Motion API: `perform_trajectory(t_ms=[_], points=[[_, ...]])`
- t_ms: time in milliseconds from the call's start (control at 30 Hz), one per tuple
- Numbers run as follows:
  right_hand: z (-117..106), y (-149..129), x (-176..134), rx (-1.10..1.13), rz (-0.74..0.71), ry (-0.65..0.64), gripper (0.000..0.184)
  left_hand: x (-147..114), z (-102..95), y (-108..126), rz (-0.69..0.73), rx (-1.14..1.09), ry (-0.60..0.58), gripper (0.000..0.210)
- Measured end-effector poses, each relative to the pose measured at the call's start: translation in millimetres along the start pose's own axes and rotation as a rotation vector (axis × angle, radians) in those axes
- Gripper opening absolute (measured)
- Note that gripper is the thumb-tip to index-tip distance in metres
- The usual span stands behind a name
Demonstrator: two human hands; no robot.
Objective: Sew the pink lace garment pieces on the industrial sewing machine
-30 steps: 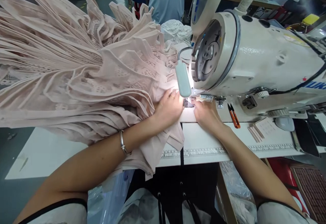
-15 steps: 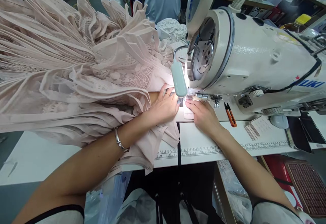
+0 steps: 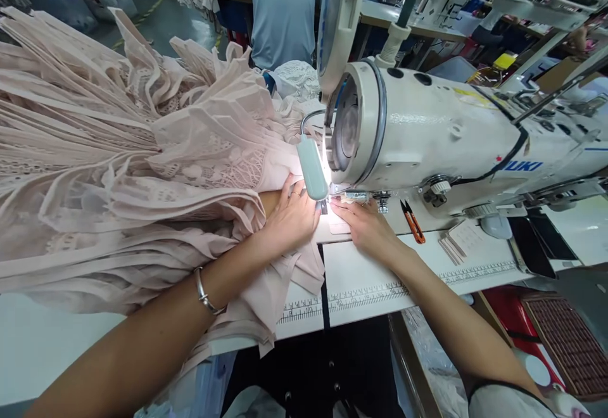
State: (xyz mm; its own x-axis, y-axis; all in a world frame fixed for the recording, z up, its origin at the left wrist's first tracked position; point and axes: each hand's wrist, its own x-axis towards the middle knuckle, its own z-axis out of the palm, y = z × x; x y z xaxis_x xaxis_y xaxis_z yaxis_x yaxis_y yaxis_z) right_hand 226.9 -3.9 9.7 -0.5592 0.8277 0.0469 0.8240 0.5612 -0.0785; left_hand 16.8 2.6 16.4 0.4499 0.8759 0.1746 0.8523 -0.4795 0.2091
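A large heap of pale pink lace garments (image 3: 204, 133) covers the left of the sewing table. My left hand (image 3: 294, 218) lies over the edge of this cloth, fingers bent around it, just left of the presser foot (image 3: 324, 206). From the right, my right hand (image 3: 370, 228) reaches to the foot with its fingers pressed together and tips low on the machine bed; what they hold, if anything, is too small to make out. A small pale pink piece (image 3: 339, 225) lies below those fingertips. The white sewing machine (image 3: 413, 126) stands over both hands, its lamp (image 3: 312, 168) lit.
Orange-handled thread snips (image 3: 413, 221) lie right of my right hand, near a stack of small cards (image 3: 463, 240) and a dark phone-like object (image 3: 532, 247). A printed ruler (image 3: 365, 294) runs along the table's front edge. A person in a blue shirt (image 3: 282, 12) sits beyond the machine.
The camera view has tilted and turned, so the machine and table appear further left and lower. Both hands stay at the presser foot, with little visible movement against the cloth.
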Motion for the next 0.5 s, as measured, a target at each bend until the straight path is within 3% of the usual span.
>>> perform_trajectory(t_ms=[500], points=[[-3.1, -5.4, 2.6, 0.036, 0.074, -0.098, 0.071, -1.4, 3.1, 0.3, -0.071, -0.04, 0.023, 0.033]])
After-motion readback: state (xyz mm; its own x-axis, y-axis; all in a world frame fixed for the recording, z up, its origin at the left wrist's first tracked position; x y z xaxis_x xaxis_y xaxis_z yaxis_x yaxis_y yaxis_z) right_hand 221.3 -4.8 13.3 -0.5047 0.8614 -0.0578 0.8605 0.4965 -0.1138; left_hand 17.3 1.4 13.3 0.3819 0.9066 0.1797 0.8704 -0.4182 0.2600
